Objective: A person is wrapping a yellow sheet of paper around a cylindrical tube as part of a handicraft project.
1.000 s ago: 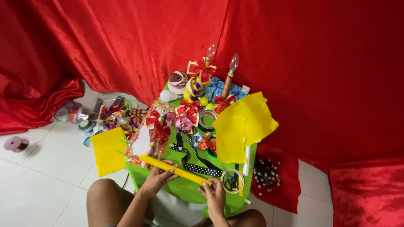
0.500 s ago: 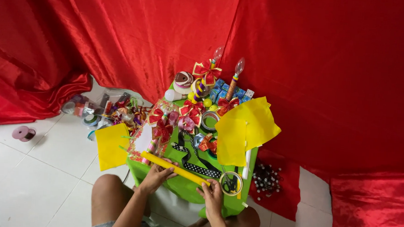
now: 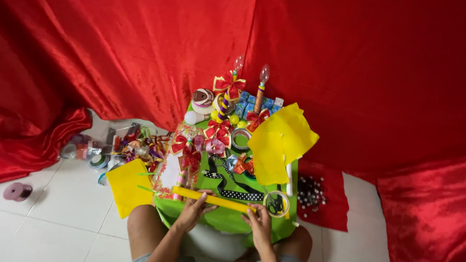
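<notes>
Red satin cloth (image 3: 141, 52) draped across the whole back, folding down onto white tiled floor (image 3: 53, 217). In front of it, a small green table (image 3: 223, 218), crowded. Above the table's middle, large yellow paper sheets (image 3: 280, 144) overhanging the right edge; off its left edge, another yellow sheet (image 3: 128, 186). Left of the table on the floor, a loose heap of ribbon rolls and tape (image 3: 110, 148); farther left, a lone pink spool (image 3: 17, 191). Right of the table, a red mat with a scatter of small dark and white beads (image 3: 310, 196). On the table's far half, red and gold bows (image 3: 219, 135), two wrapped sticks topped with clear bulbs, a tape ring (image 3: 240, 138). Along the table's near edge, a long yellow strip (image 3: 216, 200), lying flat. Left hand (image 3: 194, 211) pressing down on it, fingers spread. Right hand (image 3: 260, 225) pinching its right end, beside a yellow-rimmed roll (image 3: 277, 203).
</notes>
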